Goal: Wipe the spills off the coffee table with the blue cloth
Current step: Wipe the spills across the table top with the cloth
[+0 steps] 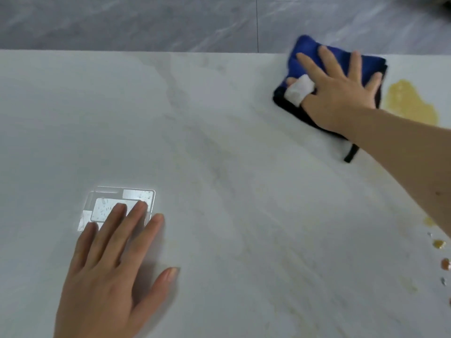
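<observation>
While flat right hand [341, 93] presses folded blue cloth [307, 52]

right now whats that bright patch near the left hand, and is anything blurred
Head view: the bright patch under the left hand fingertips is glare, a window-like reflection on the glossy coffee table. Head view: the right hand and blue cloth are motion-smeared at the edges. Head view: the yellow spill and the small drops at the right edge look soft.
</observation>
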Tool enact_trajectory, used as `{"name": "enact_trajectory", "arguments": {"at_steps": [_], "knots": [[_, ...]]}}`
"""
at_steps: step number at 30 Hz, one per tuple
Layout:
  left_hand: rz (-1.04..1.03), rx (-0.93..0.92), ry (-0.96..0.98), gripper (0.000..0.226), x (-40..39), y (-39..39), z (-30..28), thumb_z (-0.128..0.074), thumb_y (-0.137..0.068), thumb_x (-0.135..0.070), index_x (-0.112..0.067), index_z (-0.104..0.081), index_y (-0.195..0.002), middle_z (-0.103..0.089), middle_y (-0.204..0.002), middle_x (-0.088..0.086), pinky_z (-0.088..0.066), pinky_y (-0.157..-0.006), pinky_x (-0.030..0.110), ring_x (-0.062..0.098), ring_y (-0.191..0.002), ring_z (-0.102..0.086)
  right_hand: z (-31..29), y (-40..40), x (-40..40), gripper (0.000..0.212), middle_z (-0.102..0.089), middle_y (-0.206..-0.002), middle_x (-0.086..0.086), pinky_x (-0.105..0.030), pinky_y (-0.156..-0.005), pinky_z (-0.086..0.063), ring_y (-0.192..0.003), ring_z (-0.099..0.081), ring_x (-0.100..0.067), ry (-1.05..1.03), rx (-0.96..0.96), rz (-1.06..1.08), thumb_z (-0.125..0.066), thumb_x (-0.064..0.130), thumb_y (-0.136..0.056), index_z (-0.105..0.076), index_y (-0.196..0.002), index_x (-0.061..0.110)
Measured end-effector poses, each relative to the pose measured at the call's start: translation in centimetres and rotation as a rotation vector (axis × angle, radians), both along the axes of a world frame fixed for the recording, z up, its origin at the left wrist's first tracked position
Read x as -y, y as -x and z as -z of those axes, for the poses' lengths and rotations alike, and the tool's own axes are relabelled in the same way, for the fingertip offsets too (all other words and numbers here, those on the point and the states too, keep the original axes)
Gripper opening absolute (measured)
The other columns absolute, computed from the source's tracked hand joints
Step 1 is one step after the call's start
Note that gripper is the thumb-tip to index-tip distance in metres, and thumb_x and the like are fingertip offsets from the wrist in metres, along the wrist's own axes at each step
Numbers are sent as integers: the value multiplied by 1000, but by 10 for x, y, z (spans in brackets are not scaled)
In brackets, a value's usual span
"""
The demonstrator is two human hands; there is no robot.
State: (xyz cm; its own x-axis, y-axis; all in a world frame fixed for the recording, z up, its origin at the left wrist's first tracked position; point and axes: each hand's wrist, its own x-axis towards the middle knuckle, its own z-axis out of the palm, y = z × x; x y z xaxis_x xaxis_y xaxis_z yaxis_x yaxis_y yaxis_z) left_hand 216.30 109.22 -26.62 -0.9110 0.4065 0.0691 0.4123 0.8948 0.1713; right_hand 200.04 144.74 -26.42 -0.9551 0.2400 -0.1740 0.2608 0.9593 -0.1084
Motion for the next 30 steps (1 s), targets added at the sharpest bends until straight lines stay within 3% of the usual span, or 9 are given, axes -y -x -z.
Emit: {"name": "enact_trajectory", "arguments": {"at_steps": [4, 8, 12, 16, 22, 28, 30], "knots": [[1, -15, -12, 63, -2, 0, 0, -29, -89, -60, -16, -46, -131, -47, -138, 11, -27, -105, 51, 26, -131, -36, -2, -29, -2, 63, 10, -158, 10, -65, -108, 8, -141, 17, -38, 7, 49, 132, -13, 66, -85, 3, -144, 49], [-10, 15, -14, 64, -3, 1, -1, -28, -88, -63, -19, -45, -131, -48, -137, 8, -24, -109, 45, 26, -135, -32, 5, -44, 25, 66, 14, -157, 10, -66, -106, 7, -140, 19, -40, -46, 35, -10, -18, 67, -85, 6, -144, 48], [-27, 58, -29, 65, -4, 1, -2, -26, -87, -65, -20, -46, -129, -50, -136, 7, -17, -113, 36, 22, -136, -27, 1, -12, 1, 68, 9, -157, 13, -65, -108, 6, -142, 16, -34, -17, 42, -45, -11, 79, -79, 4, -141, 54], [-30, 64, -32, 66, -3, 1, -1, -25, -87, -65, -20, -45, -130, -49, -137, 5, -17, -114, 37, 23, -136, -26, -2, -2, -41, 67, 8, -157, 13, -65, -109, 7, -143, 14, -33, 13, 69, 88, -11, 80, -80, 3, -140, 55], [-7, 23, -29, 64, -1, 0, -2, -28, -88, -63, -19, -45, -132, -48, -138, 8, -25, -108, 47, 27, -133, -34, -6, -63, -40, 72, 11, -157, 12, -63, -110, 6, -142, 16, -34, 23, 87, 190, -9, 80, -77, 5, -142, 51], [-1, 14, -21, 65, -2, -2, -3, -29, -88, -61, -17, -46, -131, -47, -139, 10, -24, -109, 47, 27, -134, -34, 0, -112, 26, 76, 19, -156, 11, -63, -109, 4, -141, 19, -36, -83, 101, -48, 8, 83, -68, 22, -137, 52], [5, 16, -8, 66, -1, -2, -1, -28, -88, -62, -16, -47, -131, -46, -139, 10, -22, -110, 46, 27, -133, -34, 1, -99, 23, 80, 17, -156, 12, -63, -109, 4, -141, 19, -35, -79, 97, -62, 9, 84, -66, 18, -138, 52]]}}
